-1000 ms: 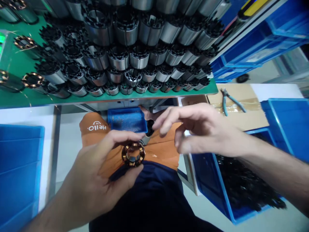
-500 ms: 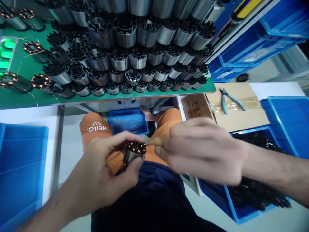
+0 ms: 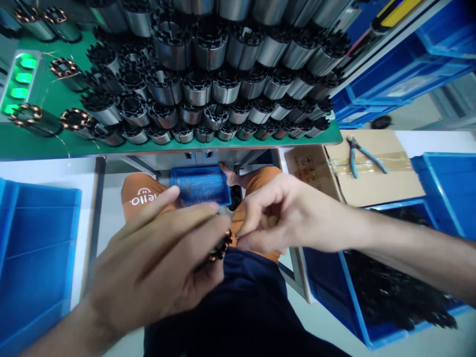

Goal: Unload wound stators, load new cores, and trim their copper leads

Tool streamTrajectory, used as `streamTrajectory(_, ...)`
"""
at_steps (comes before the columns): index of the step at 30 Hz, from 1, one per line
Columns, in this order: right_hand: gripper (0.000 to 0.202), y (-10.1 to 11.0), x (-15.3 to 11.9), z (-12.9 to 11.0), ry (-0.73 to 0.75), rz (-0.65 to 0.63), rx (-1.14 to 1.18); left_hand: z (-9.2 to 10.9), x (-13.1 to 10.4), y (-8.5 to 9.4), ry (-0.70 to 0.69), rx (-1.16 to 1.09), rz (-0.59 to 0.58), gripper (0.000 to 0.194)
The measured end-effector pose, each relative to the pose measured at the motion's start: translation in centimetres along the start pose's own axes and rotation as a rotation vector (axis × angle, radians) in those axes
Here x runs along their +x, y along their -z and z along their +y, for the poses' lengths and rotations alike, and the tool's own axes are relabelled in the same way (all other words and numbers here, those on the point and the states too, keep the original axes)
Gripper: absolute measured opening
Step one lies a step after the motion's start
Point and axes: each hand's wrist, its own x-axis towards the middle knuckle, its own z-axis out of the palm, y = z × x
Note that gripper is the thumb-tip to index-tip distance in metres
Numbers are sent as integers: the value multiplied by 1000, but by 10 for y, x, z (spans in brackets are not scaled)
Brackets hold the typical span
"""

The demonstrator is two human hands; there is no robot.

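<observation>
My left hand (image 3: 163,263) is wrapped round a motor stator (image 3: 222,246) above my lap. Its fingers cover most of the metal body, leaving part of the copper-wound end showing on the right. Close beside that end, my right hand (image 3: 286,213) has thumb and forefinger pinched together, the fingertips almost touching the stator. Whatever lies in this pinch is too thin or hidden to make out.
Rows of stators (image 3: 226,89) crowd the green bench mat (image 3: 178,147), with several copper-wound ones (image 3: 76,120) at left near lit green lamps (image 3: 23,78). Cutting pliers (image 3: 362,154) rest on a cardboard box (image 3: 394,183). A blue bin (image 3: 366,342) holds black parts; another blue bin (image 3: 40,248) stands left.
My left hand has turned over and tilted the stator to the right, now hiding most of it. My right hand has come in a little and lower, its pinch closer to the windings.
</observation>
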Motion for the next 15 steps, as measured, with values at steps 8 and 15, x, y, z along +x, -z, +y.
streamTrajectory(8,35,20,-8,-16,119,134,-286,-20,4,-1,102,-23,-3,27)
streamTrajectory(15,34,16,-4,4,-194,-116,240,-18,5,-6,-111,93,4,34)
